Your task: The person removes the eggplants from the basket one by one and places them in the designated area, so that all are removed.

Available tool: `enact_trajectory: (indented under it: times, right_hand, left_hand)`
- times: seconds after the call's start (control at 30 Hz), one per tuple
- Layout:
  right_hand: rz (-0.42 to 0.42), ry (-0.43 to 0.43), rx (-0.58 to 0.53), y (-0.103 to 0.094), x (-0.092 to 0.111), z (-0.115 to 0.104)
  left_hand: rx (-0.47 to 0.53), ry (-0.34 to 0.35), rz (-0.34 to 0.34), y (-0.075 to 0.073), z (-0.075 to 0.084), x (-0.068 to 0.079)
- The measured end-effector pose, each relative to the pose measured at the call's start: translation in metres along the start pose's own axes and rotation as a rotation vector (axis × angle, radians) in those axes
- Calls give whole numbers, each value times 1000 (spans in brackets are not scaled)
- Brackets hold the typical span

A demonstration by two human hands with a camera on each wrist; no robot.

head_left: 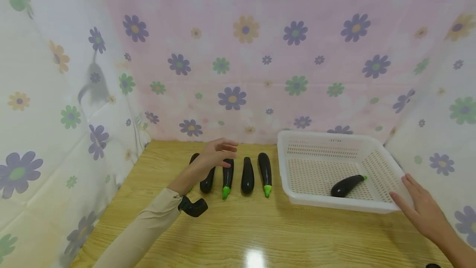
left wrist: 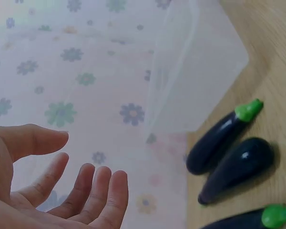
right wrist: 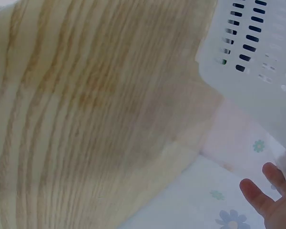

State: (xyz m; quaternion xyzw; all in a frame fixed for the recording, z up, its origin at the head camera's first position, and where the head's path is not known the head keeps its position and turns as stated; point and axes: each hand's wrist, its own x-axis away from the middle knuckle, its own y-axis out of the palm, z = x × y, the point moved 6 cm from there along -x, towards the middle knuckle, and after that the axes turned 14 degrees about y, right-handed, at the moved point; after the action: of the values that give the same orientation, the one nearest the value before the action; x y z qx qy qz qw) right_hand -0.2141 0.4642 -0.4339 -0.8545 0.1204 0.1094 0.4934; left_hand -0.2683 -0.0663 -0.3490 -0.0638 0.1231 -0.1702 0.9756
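My left hand (head_left: pixel 213 158) hovers over a row of several eggplants with its fingers spread and nothing between them. The left wrist view shows the same hand (left wrist: pixel 71 181) apart from the eggplants. Under it, one eggplant (head_left: pixel 227 177) is partly covered, and the leftmost eggplant (head_left: pixel 193 158) is mostly hidden. To its right lie another eggplant (head_left: pixel 247 177) and one with its green cap toward me (head_left: pixel 265 173). A single eggplant (head_left: pixel 347 186) lies inside the white plastic basket (head_left: pixel 342 206). My right hand (head_left: pixel 425 210) rests at the basket's right rim, its fingers fairly straight.
The wooden table (head_left: pixel 238 226) carries everything. A flower-patterned cloth (head_left: pixel 260 73) closes off the back and both sides. The basket stands close to the back cloth, to the right of the eggplant row.
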Motion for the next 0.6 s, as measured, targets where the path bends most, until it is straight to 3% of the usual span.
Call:
enact_trajectory:
  times: [0.37, 0.6]
  right_hand:
    - [1, -31, -23, 0, 1, 2]
    - [-2, -9, -20, -1, 3, 1]
  left_hand:
    - [43, 60, -135, 43, 9, -29]
    - [81, 35, -174, 66, 10, -44]
